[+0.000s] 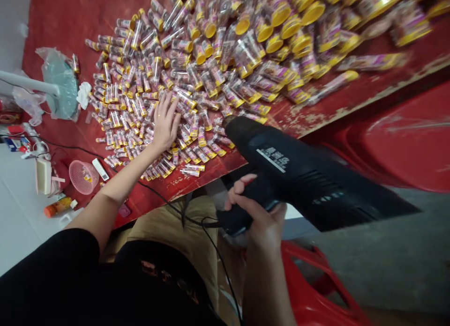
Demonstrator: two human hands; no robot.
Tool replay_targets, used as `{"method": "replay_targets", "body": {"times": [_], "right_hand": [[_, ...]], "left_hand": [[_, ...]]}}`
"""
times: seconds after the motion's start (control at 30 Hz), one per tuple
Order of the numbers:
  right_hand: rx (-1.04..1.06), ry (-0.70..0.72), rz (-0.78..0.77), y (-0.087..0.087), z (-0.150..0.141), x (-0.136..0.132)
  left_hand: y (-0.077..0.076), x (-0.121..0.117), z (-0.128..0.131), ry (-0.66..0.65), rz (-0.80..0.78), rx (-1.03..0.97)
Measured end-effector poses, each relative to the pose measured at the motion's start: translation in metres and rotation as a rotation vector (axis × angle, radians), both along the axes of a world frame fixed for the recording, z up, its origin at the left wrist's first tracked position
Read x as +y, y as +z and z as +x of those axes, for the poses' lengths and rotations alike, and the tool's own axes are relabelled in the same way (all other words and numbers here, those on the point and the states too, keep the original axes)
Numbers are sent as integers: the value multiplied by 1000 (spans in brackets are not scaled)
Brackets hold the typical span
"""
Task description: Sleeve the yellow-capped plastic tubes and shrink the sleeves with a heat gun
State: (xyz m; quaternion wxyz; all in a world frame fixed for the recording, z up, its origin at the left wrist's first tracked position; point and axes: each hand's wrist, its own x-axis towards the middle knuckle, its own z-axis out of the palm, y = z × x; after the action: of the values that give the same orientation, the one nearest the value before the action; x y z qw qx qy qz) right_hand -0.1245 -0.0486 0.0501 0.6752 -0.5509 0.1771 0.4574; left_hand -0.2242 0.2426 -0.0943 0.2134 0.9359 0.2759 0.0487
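The left hand [165,122] lies open, fingers spread, on a heap of clear yellow-capped tubes [140,115] at twelve o'clock. The right hand [256,213] grips a black heat gun [302,176]. Its hot air could melt tubes or burn skin; its cord [207,224] could snag.

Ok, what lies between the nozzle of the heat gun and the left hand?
In the head view, loose clear tubes with yellow caps, part of the pile, fill the stretch from the heat gun to the left hand.
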Motion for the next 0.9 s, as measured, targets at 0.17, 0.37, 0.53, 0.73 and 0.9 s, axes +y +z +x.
{"method": "replay_targets", "body": {"times": [0.17,0.37,0.53,0.73,0.9], "right_hand": [[-28,121,22,-2,-6,20],[52,303,55,1,-12,29],[-25,183,74,2,-7,53],[42,353,18,6,-21,50],[-29,261,-67,14,-33,52]], "left_hand": [[-8,5,17,-155,6,183],[29,-3,-62,-52,18,361],[41,5,-119,111,23,292],[25,-3,-122,142,-9,135],[7,5,-128,255,-5,124]]}}
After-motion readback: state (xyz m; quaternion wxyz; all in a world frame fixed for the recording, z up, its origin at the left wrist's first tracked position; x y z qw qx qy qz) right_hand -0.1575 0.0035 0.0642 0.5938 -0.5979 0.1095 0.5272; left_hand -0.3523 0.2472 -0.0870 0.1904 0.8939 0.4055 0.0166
